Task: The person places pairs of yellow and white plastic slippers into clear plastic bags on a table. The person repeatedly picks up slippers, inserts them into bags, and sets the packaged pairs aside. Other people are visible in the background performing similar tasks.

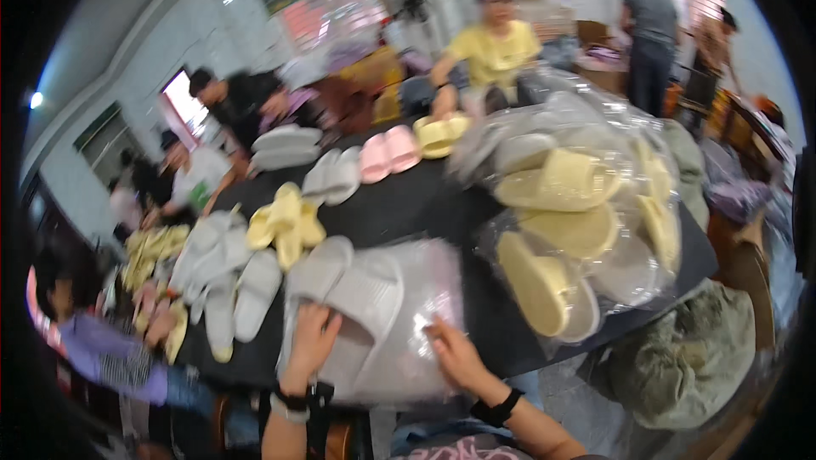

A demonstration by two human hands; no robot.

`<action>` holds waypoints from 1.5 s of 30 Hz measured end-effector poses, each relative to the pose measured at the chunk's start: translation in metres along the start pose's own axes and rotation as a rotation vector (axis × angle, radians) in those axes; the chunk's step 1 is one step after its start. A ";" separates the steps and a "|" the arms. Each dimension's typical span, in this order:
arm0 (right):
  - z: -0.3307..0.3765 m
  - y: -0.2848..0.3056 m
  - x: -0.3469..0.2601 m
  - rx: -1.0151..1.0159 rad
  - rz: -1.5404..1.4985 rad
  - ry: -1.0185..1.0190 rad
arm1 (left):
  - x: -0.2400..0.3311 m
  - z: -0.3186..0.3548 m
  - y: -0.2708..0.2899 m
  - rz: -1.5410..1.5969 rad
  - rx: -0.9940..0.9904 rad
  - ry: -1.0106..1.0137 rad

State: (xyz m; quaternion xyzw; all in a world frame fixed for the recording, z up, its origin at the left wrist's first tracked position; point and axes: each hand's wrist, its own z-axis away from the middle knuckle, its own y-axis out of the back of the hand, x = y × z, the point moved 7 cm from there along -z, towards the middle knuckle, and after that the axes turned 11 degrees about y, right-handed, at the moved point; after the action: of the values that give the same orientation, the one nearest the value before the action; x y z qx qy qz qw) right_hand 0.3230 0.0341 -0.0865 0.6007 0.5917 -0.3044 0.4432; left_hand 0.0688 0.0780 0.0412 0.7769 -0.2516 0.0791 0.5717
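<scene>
- Left hand [313, 343] lies against the near-left part of a pair of grey slippers [374, 294], fingers loosely curled; right hand [455, 353] has its fingertips at the right side of a clear plastic bag [435, 277]. I cannot tell whether either hand is pinching anything.
- Far left, a person in a purple top [106, 354] is beside the table; a yellow heap [157, 252] lies near the left end.
- Next to it, a grey pile [212, 247], a loose grey slipper [256, 297] and crossed yellow slippers [286, 220].
- Near the middle of the black table [408, 213], the grey slippers lie on the bag, straps up.
- Beyond, a pink pair [389, 155], then a yellow pair [442, 134] touched by a person in a yellow shirt [493, 50].
- Right, bagged yellow and grey slippers [565, 230] are heaped; nearer, a greenish sack [680, 362] sits below the table edge.
</scene>
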 end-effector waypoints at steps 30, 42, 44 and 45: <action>0.007 -0.002 0.015 0.050 0.123 0.078 | -0.146 -0.126 0.038 -0.192 0.246 0.039; 0.002 -0.016 0.009 -0.031 0.061 0.115 | -0.089 0.086 -0.045 -0.437 -0.133 0.071; 0.002 -0.016 0.003 -0.034 0.088 0.098 | -0.092 0.089 -0.054 -0.441 -0.099 0.108; 0.002 -0.014 0.001 -0.022 0.091 0.103 | -0.093 0.090 -0.057 -0.444 -0.083 0.123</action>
State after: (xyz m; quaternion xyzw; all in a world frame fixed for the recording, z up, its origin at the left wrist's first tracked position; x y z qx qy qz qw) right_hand 0.3098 0.0313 -0.0912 0.6370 0.5892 -0.2462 0.4319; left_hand 0.0014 0.0351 -0.0758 0.7828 -0.0421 -0.0119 0.6207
